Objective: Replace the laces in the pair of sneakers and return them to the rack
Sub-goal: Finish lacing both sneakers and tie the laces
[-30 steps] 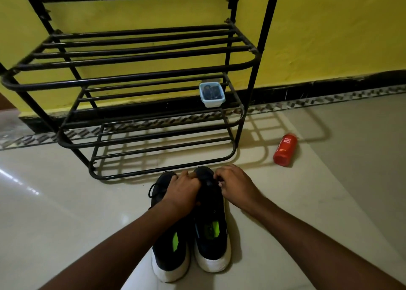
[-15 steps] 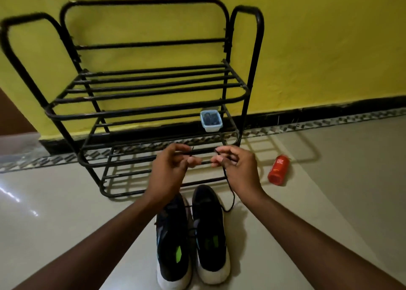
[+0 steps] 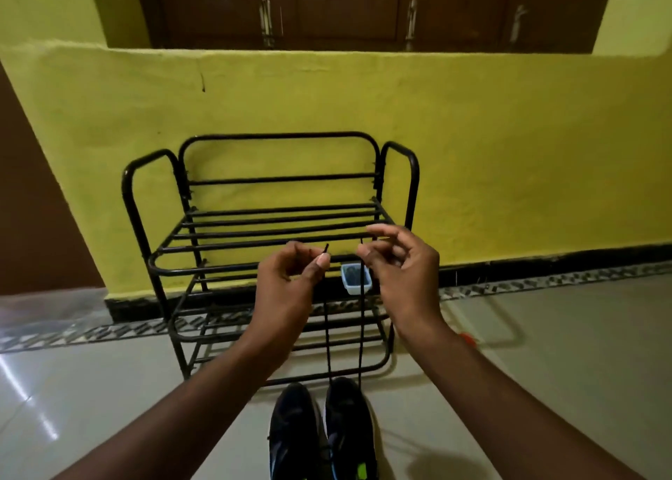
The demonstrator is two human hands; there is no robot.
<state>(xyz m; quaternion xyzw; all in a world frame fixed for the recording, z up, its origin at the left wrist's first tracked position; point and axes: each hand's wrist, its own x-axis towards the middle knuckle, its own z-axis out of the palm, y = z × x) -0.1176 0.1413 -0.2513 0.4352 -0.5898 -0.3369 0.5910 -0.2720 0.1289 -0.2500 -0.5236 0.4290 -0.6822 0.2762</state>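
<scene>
The black lace (image 3: 327, 334) looks soft and floppy, best held near its stiff tips, and the left hand (image 3: 291, 286) and right hand (image 3: 403, 279) each pinch one end, high above the sneakers (image 3: 347, 421) on the floor (image 3: 109, 388).

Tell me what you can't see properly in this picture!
Head view only.
Sneakers: heels cut off by the bottom edge.
Red bottle: mostly hidden behind the right wrist.
Tub on the rack: contents too dark and small; the lace crosses it.
</scene>
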